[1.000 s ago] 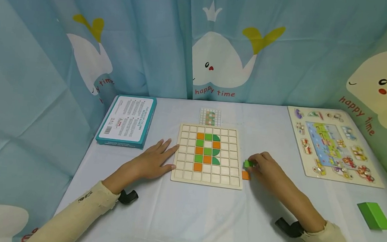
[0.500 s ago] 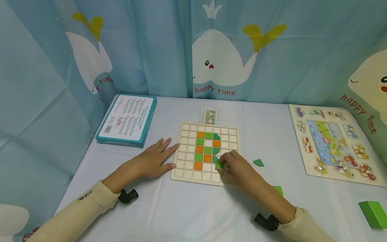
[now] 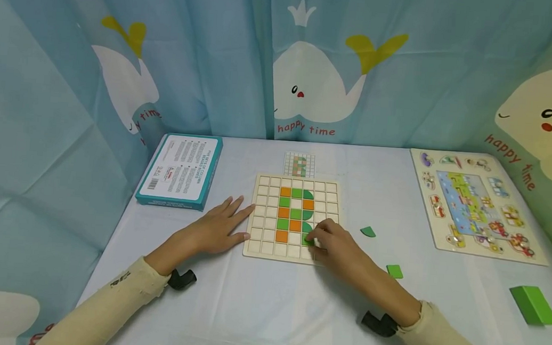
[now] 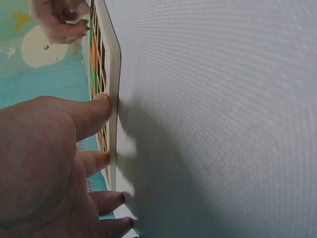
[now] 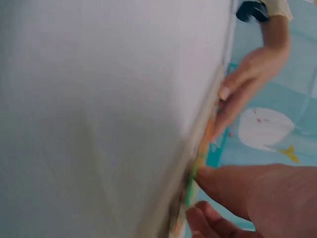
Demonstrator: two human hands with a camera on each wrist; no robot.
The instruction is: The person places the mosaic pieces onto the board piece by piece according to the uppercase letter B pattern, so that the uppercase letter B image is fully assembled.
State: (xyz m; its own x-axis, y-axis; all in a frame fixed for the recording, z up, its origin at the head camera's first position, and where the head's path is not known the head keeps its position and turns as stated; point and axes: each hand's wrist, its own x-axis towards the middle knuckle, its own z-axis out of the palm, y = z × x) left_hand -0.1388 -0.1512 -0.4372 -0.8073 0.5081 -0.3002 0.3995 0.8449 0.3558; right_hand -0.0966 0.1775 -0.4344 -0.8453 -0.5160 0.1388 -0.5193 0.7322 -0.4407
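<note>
A wooden grid board [image 3: 261,250] lies on the table, with green and orange tiles forming a pattern in its cells. My right hand [image 3: 340,246] pinches a green square tile [image 3: 307,239] at a cell in the pattern's lower right, below a dark green rounded tile [image 3: 307,227]. The right wrist view shows the thumb [image 5: 208,176] and fingers at the board, somewhat blurred. Along the board's left edge, my left hand [image 3: 218,227] lies with spread, straight fingers touching the rim; its thumb [image 4: 94,116] rests against that rim in the left wrist view.
Right of the board lie a dark green quarter-round tile [image 3: 368,231] and a green square tile [image 3: 394,271]. A pattern card [image 3: 299,164] lies behind it. A teal box [image 3: 180,171] stands left, a picture puzzle [image 3: 475,208] and a green block [image 3: 534,305] right.
My right hand has moved left from beside the board onto it, bringing a green square tile down to a cell. Loose green tiles on the right have come into view. The left hand stays put.
</note>
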